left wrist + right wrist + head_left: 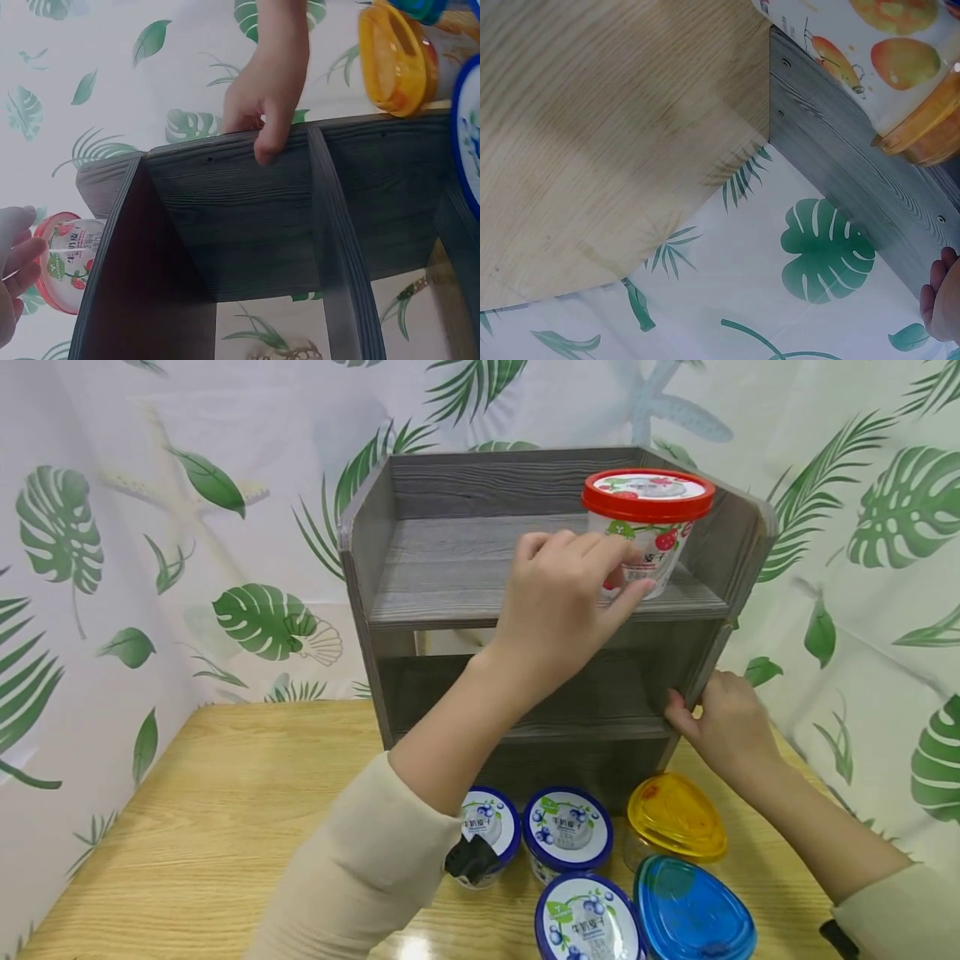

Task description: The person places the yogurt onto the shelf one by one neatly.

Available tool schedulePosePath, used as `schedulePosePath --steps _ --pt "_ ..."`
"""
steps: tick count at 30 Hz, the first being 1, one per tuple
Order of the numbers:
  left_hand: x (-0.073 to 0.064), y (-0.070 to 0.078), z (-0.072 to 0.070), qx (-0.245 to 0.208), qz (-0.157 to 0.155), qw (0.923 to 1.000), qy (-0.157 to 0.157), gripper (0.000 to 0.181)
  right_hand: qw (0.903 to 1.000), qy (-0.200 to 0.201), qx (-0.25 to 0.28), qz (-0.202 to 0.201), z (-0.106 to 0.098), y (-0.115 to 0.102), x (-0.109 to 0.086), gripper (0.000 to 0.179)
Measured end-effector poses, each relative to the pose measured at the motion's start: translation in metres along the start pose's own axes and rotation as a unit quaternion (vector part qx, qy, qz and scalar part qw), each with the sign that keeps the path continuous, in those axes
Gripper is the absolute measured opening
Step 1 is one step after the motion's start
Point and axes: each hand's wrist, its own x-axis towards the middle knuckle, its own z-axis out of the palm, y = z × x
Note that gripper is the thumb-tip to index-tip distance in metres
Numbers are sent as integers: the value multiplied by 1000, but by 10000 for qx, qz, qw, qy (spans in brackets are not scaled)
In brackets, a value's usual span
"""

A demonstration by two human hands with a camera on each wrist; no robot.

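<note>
A cup with a red lid and strawberry print (648,497) stands upright at the right end of the top level of a grey wooden shelf (457,560). My left hand (562,593) is raised right in front of this cup, fingers bent, with a gap between thumb and forefinger. In the left wrist view, the fingers (21,262) are at the cup's lid side without wrapping round it. Lower down, my right hand (731,722) grips the edge of the shelf's right side panel, its thumb on the inner face; the left wrist view shows this right hand (270,97) too.
Before the shelf on the wooden table (225,827) stand several blue-lidded cups (567,828) with blueberry print. To their right are a yellow-lidded container (678,818) and a blue-lidded one (693,910). Leaf-patterned cloth (247,527) hangs behind and at both sides.
</note>
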Motion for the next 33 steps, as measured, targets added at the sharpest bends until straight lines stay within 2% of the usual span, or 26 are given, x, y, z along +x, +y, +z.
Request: schedulePosePath --steps 8,18,23,28,33 --pt "-21 4 -1 131 511 9973 -509 23 9999 84 89 -43 0 0 0 39" --pt "-44 6 -3 189 779 9833 -1636 30 10000 37 67 -17 1 0 0 35" --pt "-61 3 5 272 1023 9776 -1817 28 10000 19 7 1 -1 1 1 35" --pt "-80 -1 9 163 1198 9738 -1925 25 10000 -4 -59 41 -1 0 0 35" --pt "-94 -5 5 329 1151 9628 -2422 26 9999 -62 -56 93 -1 -1 0 31"
